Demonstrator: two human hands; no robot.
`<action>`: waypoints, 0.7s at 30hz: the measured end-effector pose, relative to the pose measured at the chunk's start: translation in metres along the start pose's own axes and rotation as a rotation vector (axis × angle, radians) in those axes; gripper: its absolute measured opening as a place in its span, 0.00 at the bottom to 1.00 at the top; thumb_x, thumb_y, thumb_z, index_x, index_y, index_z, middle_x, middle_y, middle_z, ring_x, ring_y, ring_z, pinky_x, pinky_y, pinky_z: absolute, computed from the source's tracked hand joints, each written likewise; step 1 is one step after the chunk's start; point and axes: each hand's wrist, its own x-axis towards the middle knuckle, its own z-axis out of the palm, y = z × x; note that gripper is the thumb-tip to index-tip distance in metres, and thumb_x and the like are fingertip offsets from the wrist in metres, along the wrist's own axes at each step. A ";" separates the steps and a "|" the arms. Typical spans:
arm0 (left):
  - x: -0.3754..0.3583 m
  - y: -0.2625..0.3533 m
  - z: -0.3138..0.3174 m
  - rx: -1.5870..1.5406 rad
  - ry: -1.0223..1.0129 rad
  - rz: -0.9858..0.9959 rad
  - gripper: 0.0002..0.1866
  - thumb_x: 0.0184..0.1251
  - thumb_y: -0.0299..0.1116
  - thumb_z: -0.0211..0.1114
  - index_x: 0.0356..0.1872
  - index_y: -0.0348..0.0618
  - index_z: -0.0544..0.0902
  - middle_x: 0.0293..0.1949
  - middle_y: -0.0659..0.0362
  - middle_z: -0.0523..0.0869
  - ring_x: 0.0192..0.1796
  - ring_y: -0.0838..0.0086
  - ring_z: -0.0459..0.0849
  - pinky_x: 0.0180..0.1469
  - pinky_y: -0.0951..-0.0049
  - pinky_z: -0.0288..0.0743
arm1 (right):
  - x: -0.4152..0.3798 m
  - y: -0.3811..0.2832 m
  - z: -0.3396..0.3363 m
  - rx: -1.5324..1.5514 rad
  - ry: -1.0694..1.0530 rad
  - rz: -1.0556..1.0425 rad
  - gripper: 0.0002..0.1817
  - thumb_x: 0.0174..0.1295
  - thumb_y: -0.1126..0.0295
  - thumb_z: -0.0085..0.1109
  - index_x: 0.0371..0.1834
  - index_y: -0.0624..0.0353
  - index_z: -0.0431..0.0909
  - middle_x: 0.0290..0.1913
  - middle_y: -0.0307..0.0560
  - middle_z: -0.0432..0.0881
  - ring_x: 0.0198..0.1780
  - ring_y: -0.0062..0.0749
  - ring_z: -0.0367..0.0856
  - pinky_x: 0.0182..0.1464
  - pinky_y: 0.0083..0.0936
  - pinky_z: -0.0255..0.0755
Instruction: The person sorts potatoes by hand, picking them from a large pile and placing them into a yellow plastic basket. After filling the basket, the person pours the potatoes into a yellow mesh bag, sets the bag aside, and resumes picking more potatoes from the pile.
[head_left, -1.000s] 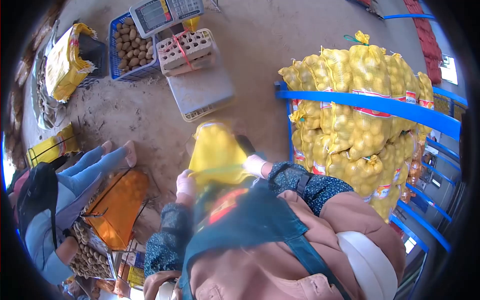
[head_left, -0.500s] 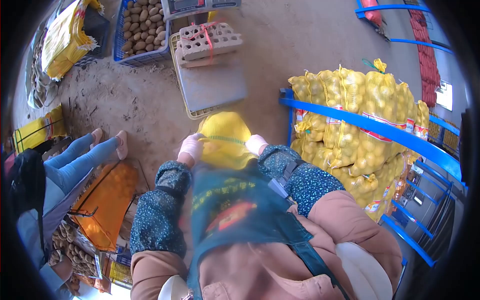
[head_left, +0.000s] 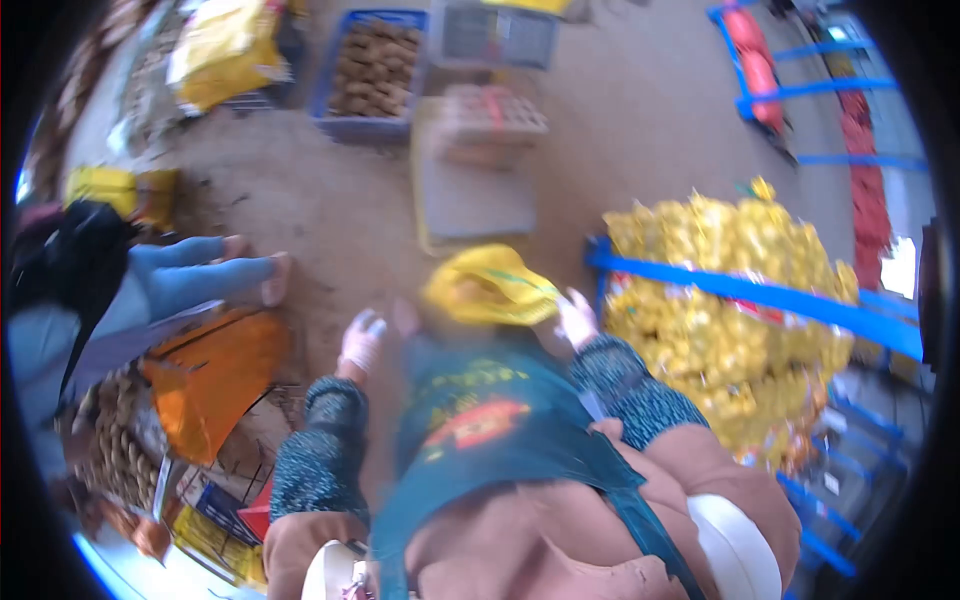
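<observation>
A yellow mesh bag (head_left: pixel 488 288) hangs in front of my green apron (head_left: pixel 470 400), its mouth edge drawn out to the right. My right hand (head_left: pixel 576 319), in a whitish glove, is closed on that edge. To the left of the bag, my gloved left hand (head_left: pixel 361 342) is held apart from it with nothing in it, fingers loosely spread. Motion blurs the picture, and what the bag contains cannot be made out clearly.
Ahead is a platform (head_left: pixel 485 205) bearing perforated bricks (head_left: pixel 490 122). Behind it stands a blue crate of potatoes (head_left: pixel 374 70). Filled yellow net bags (head_left: pixel 730 350) are stacked right behind a blue rail (head_left: pixel 760 291). At left, a person (head_left: pixel 200 280) stands near an orange sack (head_left: pixel 215 385).
My left hand has let go of the bag and moved left and down. My right hand still holds its edge, now farther right. The whole view has shifted.
</observation>
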 end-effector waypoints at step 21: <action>-0.511 -0.307 0.214 -0.534 0.596 -0.492 0.09 0.75 0.38 0.59 0.45 0.46 0.82 0.32 0.59 0.83 0.28 0.69 0.82 0.29 0.65 0.79 | -0.171 -0.077 0.046 -1.154 -0.771 -1.490 0.17 0.64 0.60 0.63 0.49 0.60 0.84 0.41 0.62 0.88 0.46 0.56 0.87 0.51 0.41 0.79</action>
